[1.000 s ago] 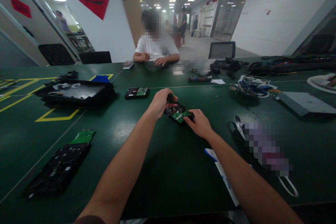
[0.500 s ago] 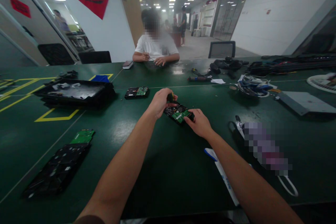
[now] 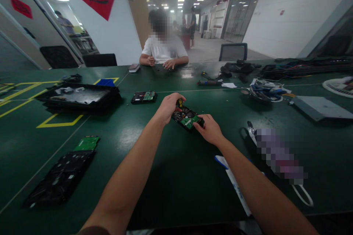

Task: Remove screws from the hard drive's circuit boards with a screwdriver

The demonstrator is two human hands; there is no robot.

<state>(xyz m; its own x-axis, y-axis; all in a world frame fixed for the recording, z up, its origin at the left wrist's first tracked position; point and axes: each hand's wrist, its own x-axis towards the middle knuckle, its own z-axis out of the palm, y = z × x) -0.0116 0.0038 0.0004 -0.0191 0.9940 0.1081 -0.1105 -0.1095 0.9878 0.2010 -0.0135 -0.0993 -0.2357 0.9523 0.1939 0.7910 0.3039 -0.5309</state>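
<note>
Mid-frame, the tool (image 3: 180,102) gripped in the left hand (image 3: 167,108) could skid if the right hand (image 3: 211,129), pinching the drive (image 3: 189,121), slackens.

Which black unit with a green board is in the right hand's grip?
The rightmost black unit, held by the right hand; the far one and the near left group lie untouched on the table.
</note>
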